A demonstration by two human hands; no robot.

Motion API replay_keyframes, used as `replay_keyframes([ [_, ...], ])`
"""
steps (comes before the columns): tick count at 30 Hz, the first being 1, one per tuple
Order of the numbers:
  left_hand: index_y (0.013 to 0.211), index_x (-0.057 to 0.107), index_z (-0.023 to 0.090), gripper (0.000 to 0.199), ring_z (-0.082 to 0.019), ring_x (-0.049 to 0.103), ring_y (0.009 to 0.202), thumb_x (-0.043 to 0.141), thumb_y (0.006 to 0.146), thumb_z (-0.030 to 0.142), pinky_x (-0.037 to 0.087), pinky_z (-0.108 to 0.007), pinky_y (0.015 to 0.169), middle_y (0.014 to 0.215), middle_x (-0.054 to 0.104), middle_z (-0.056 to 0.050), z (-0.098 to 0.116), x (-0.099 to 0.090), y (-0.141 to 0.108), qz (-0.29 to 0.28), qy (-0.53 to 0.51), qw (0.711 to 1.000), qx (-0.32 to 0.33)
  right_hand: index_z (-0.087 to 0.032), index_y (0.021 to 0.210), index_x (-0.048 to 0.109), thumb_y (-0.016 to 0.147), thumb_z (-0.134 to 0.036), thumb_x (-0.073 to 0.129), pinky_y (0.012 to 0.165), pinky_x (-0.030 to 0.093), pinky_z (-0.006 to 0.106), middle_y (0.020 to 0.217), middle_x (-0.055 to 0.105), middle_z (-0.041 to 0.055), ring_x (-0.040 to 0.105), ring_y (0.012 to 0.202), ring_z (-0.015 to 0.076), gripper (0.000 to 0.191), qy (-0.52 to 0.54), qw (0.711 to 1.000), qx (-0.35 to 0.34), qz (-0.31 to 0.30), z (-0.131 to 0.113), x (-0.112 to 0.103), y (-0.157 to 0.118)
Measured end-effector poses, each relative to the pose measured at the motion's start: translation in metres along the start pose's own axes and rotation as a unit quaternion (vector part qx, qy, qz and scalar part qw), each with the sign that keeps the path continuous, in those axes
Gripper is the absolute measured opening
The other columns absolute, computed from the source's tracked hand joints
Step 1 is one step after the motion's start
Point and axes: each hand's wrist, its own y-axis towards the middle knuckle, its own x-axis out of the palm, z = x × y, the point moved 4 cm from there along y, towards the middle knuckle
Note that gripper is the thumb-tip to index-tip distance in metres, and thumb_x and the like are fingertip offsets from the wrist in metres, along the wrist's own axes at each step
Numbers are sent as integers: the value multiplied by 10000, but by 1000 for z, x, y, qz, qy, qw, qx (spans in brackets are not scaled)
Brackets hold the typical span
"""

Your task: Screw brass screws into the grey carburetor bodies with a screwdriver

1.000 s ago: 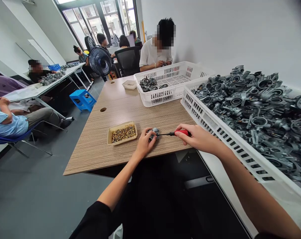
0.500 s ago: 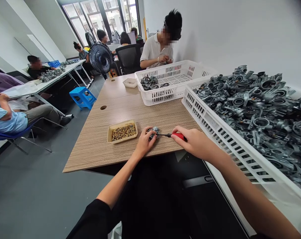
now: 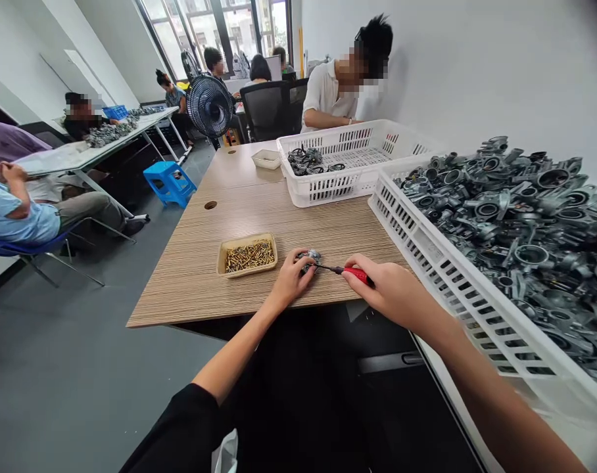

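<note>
Plainly, in the head view, the left hand (image 3: 289, 279) sits curled over a small grey metal part (image 3: 312, 255) near the front edge of the wood-grained worktop (image 3: 194, 276), fingers on one side and thumb on the other. Just beside it, the right hand (image 3: 384, 289) is closed around the red handle of a screwdriver (image 3: 356, 272), whose dark shaft points across to the part and reaches it by the left hand's fingers; the tip itself is too small and covered to make out. The part lies low, between the left hand and the screwdriver.

To the left of the left hand stands a beige tray (image 3: 244, 270) filled with small brass-coloured pieces (image 3: 249, 255). Beyond the right hand, a slotted white crate (image 3: 419, 235) is heaped above its rim with grey castings (image 3: 505, 210), many with round openings. Farther back on the worktop, a second white crate (image 3: 298, 187) carries a few grey and black parts (image 3: 306, 161) at its left end, with a small pale tray (image 3: 266, 164) near it.

Behind that crate sits a person in a white shirt (image 3: 321, 89), hands hidden by its wall. A black fan (image 3: 210, 105) and a blue stool (image 3: 167, 174) stand to the left.
</note>
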Motion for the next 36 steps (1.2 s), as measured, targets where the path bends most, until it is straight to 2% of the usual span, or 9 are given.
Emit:
replay_keyframes([
  [5, 1054, 679, 231, 132, -217, 595, 1195, 571, 987, 269, 513, -380, 1045, 1297, 554, -105, -1, 0, 0, 3, -5, 1000, 1, -248, 1087, 556, 1036, -435, 373, 584, 317, 296, 785, 732, 47, 704, 734, 260, 267, -15, 1000, 1, -5, -2, 3, 0],
  [13, 1079, 664, 231, 131, -221, 568, 1254, 584, 980, 260, 488, -392, 1089, 1290, 559, -103, -2, 0, 0, 8, -13, 1000, -6, -236, 1148, 477, 1043, -512, 340, 557, 273, 299, 765, 716, 65, 700, 706, 287, 326, -48, 997, 62, 4, 0, 2, -2],
  [16, 1085, 664, 229, 136, -226, 563, 1263, 584, 978, 259, 492, -396, 1084, 1296, 558, -107, -1, -1, 0, 4, -8, 1000, -8, -240, 1172, 421, 1033, -504, 383, 577, 314, 300, 830, 721, 62, 700, 738, 289, 300, -18, 999, 35, -14, -1, 1, -7],
  [18, 1085, 664, 226, 137, -223, 564, 1259, 582, 978, 254, 490, -391, 1085, 1295, 559, -107, -1, -1, 0, 4, -9, 1000, -6, -248, 1190, 389, 1027, -434, 418, 594, 340, 298, 900, 724, 58, 697, 753, 272, 249, 1, 1000, 7, -29, -2, 0, -11],
  [22, 1074, 664, 222, 128, -217, 570, 1245, 594, 970, 246, 483, -382, 1089, 1278, 562, -101, -2, 0, 0, 13, -17, 1000, 0, -249, 1091, 409, 1033, -338, 400, 575, 335, 289, 1005, 712, 62, 699, 797, 240, 107, -11, 1000, -11, -17, -1, 0, -11],
  [27, 1085, 655, 227, 135, -224, 573, 1252, 607, 960, 242, 477, -394, 1105, 1296, 564, -102, -3, 1, 0, 14, -20, 1000, -2, -221, 989, 446, 1062, -461, 351, 506, 250, 296, 772, 680, 45, 684, 678, 249, 268, -129, 989, 58, 43, -1, 1, -7],
  [32, 1085, 656, 232, 140, -234, 569, 1268, 607, 954, 238, 478, -409, 1112, 1296, 570, -104, -2, 0, 0, 18, -20, 1000, -2, -237, 1157, 411, 1051, -338, 431, 565, 337, 267, 993, 734, 41, 723, 796, 230, 148, -53, 998, -6, 19, -9, 1, -10],
  [34, 1079, 658, 230, 138, -234, 573, 1262, 607, 951, 234, 480, -409, 1110, 1290, 573, -105, -2, 0, 0, 19, -20, 1000, -2, -228, 1122, 409, 1057, -328, 415, 549, 317, 268, 926, 732, 45, 722, 769, 240, 120, -69, 997, 17, 7, -8, 1, -10],
  [36, 1080, 657, 227, 141, -233, 573, 1263, 606, 948, 227, 479, -410, 1110, 1296, 573, -108, -2, -1, 0, 18, -22, 1000, -3, -210, 1079, 418, 1064, -390, 396, 514, 260, 280, 773, 703, 47, 711, 700, 266, 182, -122, 990, 72, 1, -4, 1, -9],
])
